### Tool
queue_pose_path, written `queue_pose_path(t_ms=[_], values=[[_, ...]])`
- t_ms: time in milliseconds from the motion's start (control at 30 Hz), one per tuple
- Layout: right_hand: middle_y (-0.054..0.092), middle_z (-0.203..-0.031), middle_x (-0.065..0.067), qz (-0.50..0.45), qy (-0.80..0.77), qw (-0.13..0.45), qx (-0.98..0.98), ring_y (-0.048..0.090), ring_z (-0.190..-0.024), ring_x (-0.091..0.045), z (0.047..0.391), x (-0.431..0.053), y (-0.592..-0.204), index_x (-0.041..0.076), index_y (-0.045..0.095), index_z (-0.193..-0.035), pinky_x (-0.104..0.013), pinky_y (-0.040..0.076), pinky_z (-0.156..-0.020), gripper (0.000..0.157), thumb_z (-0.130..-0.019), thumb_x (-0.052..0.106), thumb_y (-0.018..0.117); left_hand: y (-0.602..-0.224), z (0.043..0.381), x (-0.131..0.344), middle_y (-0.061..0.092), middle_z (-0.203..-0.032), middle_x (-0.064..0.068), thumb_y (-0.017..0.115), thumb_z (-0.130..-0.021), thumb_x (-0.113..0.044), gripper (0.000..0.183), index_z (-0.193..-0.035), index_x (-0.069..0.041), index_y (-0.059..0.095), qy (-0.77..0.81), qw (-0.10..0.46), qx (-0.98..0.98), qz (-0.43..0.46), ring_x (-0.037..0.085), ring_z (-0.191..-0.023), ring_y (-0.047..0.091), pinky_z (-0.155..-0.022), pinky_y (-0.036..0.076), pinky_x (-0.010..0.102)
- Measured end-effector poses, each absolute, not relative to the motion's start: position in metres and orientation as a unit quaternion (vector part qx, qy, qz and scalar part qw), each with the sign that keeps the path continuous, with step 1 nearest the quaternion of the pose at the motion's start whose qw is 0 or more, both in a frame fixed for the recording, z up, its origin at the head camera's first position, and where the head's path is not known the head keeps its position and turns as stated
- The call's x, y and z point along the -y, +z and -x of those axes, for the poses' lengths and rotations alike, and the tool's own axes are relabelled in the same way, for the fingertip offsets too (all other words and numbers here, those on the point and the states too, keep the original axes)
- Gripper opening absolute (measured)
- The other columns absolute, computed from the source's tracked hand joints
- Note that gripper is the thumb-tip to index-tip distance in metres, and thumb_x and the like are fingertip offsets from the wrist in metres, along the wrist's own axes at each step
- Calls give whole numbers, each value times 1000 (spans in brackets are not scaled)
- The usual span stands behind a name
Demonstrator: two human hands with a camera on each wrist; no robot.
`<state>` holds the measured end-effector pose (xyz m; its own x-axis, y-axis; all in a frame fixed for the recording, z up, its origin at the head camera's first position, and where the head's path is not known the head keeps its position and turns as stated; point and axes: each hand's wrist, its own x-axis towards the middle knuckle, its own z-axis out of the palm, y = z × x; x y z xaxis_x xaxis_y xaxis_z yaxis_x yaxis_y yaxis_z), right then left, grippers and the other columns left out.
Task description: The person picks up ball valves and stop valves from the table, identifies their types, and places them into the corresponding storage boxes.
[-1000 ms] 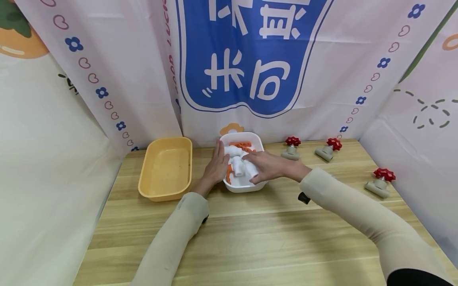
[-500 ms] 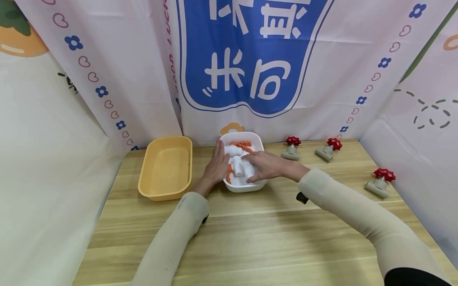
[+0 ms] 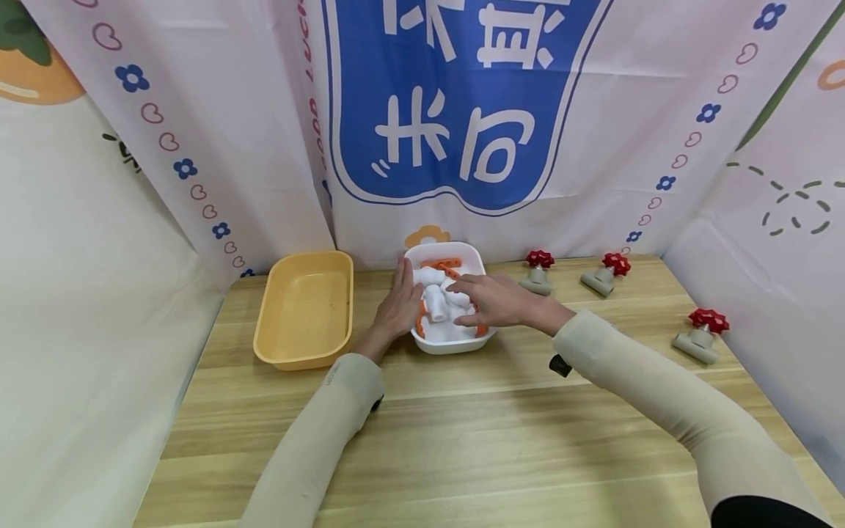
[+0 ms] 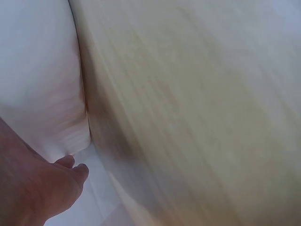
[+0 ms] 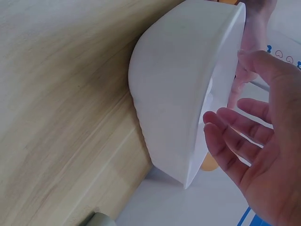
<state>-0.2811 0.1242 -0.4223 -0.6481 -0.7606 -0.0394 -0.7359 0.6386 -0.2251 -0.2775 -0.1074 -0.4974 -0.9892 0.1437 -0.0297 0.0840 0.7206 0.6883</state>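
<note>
On the hanging cloth [image 3: 614,147], a blue panel [image 3: 458,88] bears large white characters [image 3: 417,126]; the lower two look like 米 and 可, the upper ones are cut off. Beside it, red lettering [image 3: 315,117] reads roughly GOOD LUC, running upward; small print [image 3: 334,375] on the left sleeve [image 3: 310,447] is illegible

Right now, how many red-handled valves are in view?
3: the first valve at the back of the table, right of the white tub; the second valve farther right; the third valve nearer the camera, farthest right. Any behind the tub would be hidden.
</note>
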Motion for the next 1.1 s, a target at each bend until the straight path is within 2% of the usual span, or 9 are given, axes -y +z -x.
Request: queue_pose_path(t_ms=[200, 367, 467, 633, 733, 933, 1100], values=[[68, -134, -11, 411, -91, 65, -905, 66, -83, -16, 281, -127, -423, 8, 63, -146, -33, 58, -71, 66, -95, 46, 79, -495, 278, 110, -19, -178, 0, 35, -114, -36, 74, -170, -10, -7, 360, 46, -930, -64, 27, -165, 2, -128, 25, 56], [68, -135, -11, 406, -88, 63, -907, 65, -86, -18, 281, -130, -421, 9, 63, -146, -34, 58, -72, 65, -94, 45, 80, -488, 280, 112, -12, -179, 7, 42, -113, -34, 78, -170, -6, -3, 345, 41, -935, -72, 30, -165, 3, -131, 18, 54], [67, -136, -11, 406, -84, 60, -908, 66, -91, -20, 281, -131, -421, 9, 63, -146, -37, 58, -76, 65, -94, 45, 80, -483, 280, 113, -7, -179, 11, 44, -112, -33, 78, -170, -4, 0, 327, 31, -941, -81, 31, -164, 5, -131, 17, 53], [65, -142, -13, 406, -79, 55, -909, 68, -108, -27, 281, -133, -421, 9, 62, -147, -45, 61, -88, 65, -96, 46, 78, -472, 277, 116, -4, -178, 16, 44, -112, -31, 78, -169, -1, 1, 302, 23, -947, -105, 34, -164, 5, -132, 16, 52], [65, -142, -14, 406, -80, 50, -909, 67, -116, -30, 282, -135, -421, 8, 62, -146, -48, 60, -93, 64, -96, 44, 78, -464, 273, 120, -6, -179, 13, 45, -112, -31, 79, -169, -2, -1, 305, 25, -945, -118, 32, -165, 1, -132, 12, 50], [66, -139, -14, 403, -85, 40, -911, 67, -119, -31, 283, -141, -420, 6, 63, -144, -49, 59, -98, 61, -96, 41, 78, -454, 267, 136, -6, -179, 11, 42, -113, -34, 78, -170, -6, -4, 285, 22, -950, -126, 27, -165, -2, -132, 11, 46], [66, -139, -15, 402, -80, 17, -912, 67, -120, -32, 285, -148, -421, 6, 66, -142, -50, 59, -100, 59, -96, 41, 78, -448, 263, 153, -4, -179, 11, 36, -115, -40, 76, -170, -7, -3, 229, 24, -965, -128, 31, -165, 1, -132, 11, 51]])
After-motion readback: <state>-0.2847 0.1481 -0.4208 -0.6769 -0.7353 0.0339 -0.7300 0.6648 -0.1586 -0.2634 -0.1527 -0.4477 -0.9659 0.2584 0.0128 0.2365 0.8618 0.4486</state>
